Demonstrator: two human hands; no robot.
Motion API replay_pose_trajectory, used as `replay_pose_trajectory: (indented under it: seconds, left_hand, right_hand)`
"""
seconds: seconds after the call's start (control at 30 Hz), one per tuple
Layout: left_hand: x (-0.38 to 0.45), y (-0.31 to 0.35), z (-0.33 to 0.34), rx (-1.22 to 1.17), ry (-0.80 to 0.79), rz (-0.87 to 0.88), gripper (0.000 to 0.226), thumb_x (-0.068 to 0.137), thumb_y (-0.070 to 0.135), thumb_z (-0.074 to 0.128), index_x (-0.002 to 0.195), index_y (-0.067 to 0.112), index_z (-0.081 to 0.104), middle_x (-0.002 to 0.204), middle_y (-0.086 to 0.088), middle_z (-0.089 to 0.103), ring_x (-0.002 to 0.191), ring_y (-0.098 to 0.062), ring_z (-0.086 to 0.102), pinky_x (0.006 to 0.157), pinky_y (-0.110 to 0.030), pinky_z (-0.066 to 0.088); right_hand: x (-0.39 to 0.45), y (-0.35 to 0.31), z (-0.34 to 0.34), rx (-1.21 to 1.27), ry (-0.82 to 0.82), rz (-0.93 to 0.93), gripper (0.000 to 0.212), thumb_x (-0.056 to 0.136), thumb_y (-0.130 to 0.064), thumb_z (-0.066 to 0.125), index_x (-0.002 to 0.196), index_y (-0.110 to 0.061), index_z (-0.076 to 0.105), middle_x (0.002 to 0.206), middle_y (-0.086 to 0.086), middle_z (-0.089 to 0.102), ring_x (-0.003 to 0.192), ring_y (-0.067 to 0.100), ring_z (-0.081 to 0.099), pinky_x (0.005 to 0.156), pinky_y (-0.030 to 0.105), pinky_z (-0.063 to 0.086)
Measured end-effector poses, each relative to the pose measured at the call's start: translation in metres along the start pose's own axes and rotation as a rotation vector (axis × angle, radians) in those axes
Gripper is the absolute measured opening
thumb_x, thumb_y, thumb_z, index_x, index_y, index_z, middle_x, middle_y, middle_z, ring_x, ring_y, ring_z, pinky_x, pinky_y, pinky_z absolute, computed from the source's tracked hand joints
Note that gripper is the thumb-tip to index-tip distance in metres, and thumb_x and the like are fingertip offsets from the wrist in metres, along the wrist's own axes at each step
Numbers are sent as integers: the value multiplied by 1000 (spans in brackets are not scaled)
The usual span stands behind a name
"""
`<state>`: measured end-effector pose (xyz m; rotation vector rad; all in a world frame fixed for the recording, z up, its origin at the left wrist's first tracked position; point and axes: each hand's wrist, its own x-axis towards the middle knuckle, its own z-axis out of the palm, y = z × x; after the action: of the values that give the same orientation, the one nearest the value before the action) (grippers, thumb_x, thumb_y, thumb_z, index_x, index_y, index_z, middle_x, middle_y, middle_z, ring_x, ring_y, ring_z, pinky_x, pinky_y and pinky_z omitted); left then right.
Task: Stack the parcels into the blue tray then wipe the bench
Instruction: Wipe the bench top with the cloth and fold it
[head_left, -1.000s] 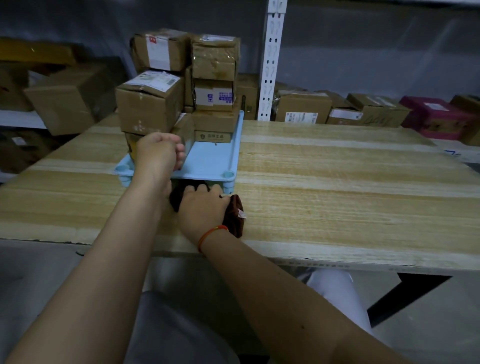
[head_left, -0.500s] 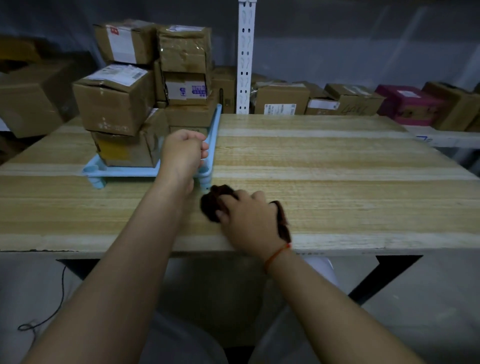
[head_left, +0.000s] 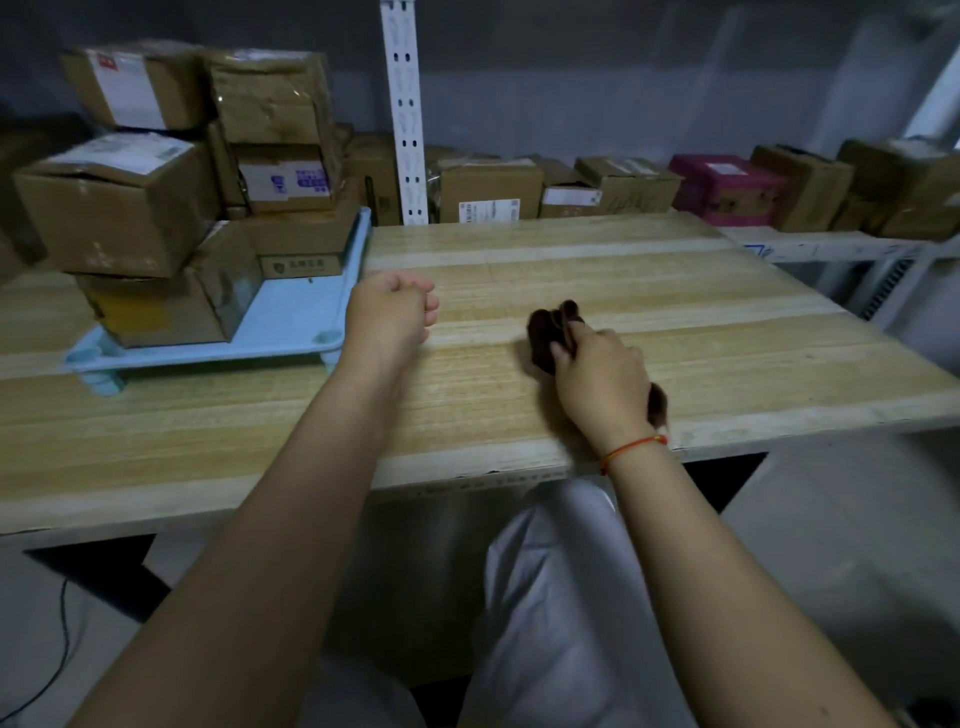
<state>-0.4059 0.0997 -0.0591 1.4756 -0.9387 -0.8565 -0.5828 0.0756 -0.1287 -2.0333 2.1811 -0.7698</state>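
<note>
The blue tray (head_left: 291, 322) stands on the wooden bench (head_left: 675, 322) at the left, loaded with several stacked cardboard parcels (head_left: 119, 208). My left hand (head_left: 389, 317) hovers just right of the tray's near right corner, fingers curled into a loose fist with nothing in it. My right hand (head_left: 597, 384) grips a dark brown cloth (head_left: 550, 332) and presses it on the bench top near the front edge; part of the cloth sticks out beyond the fingers and another bit shows behind the wrist.
A white perforated shelf post (head_left: 405, 114) rises behind the bench. More cardboard boxes (head_left: 488, 192) and a magenta box (head_left: 727, 189) line the shelf at the back. My legs in light trousers (head_left: 550, 597) are under the bench's front edge.
My left hand has let go of the tray's corner and come off to its right. My right hand has slid the cloth rightward along the bench, away from the tray.
</note>
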Motion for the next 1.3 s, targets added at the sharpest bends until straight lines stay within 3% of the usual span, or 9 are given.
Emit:
replay_pose_trajectory:
  seconds: [0.1, 0.17, 0.27, 0.37, 0.5, 0.73, 1.0, 1.17, 1.3]
  left_hand:
    - [-2, -4, 4, 37, 71, 48, 24, 94, 5, 45, 101, 12, 67, 93, -1, 66, 89, -16, 61, 85, -31, 50]
    - [-1, -6, 2, 85, 150, 81, 22, 91, 6, 49, 93, 16, 68, 95, 2, 68, 91, -15, 61, 81, -27, 49]
    - [-1, -6, -1, 128, 173, 117, 20, 91, 9, 50, 94, 18, 68, 97, 5, 68, 91, -11, 58, 73, -23, 41]
    - [-2, -6, 2, 128, 138, 127, 20, 91, 8, 51, 94, 17, 68, 98, 2, 68, 94, -15, 59, 80, -28, 45]
    - [-2, -12, 22, 148, 26, 121, 19, 91, 8, 52, 89, 19, 67, 94, 5, 66, 89, -12, 58, 80, -30, 47]
    - [1, -15, 55, 147, -66, 97, 18, 94, 8, 52, 100, 11, 69, 97, 3, 66, 83, -9, 57, 67, -21, 43]
    - [26, 0, 68, 137, -90, 52, 21, 97, 11, 49, 105, 14, 68, 99, 4, 66, 96, -12, 60, 83, -28, 48]
    - [46, 11, 70, 120, -95, 49, 20, 95, 8, 51, 104, 12, 68, 112, 1, 66, 104, -16, 59, 94, -34, 49]
    - [62, 13, 77, 103, -86, 35, 19, 94, 6, 52, 102, 12, 68, 109, -2, 66, 99, -15, 59, 79, -28, 49]
  right_hand:
    - [-35, -51, 7, 13, 33, -312, 32, 97, -39, 47, 125, -26, 56, 119, 8, 59, 103, 37, 51, 76, 40, 40]
    - [-58, -77, 22, -44, -62, -510, 31, 96, -41, 48, 121, -26, 58, 119, 6, 58, 104, 34, 48, 72, 38, 33]
    - [-61, -76, 37, -118, -177, -604, 35, 97, -46, 45, 128, -34, 55, 125, 0, 56, 109, 29, 45, 75, 38, 30]
    - [-42, -47, 32, -90, -198, -555, 40, 96, -53, 43, 135, -44, 50, 130, -4, 54, 110, 27, 44, 81, 40, 38]
    - [-8, 19, 11, -135, -186, -303, 40, 96, -54, 45, 134, -45, 50, 134, -4, 50, 116, 30, 43, 87, 41, 42]
    - [55, 129, -21, -257, -84, 179, 38, 99, -46, 43, 133, -34, 55, 133, 9, 47, 119, 38, 39, 90, 46, 39]
    - [121, 152, -40, -139, -102, 579, 41, 100, -36, 42, 135, -16, 49, 140, 15, 38, 127, 39, 33, 100, 52, 34]
    - [138, 78, -1, -154, -232, 380, 43, 98, -31, 43, 138, -16, 48, 144, 16, 39, 131, 40, 35, 108, 49, 32]
    - [108, -23, 51, -175, -252, 41, 33, 101, -27, 39, 131, -19, 51, 137, 12, 45, 121, 37, 42, 95, 45, 39]
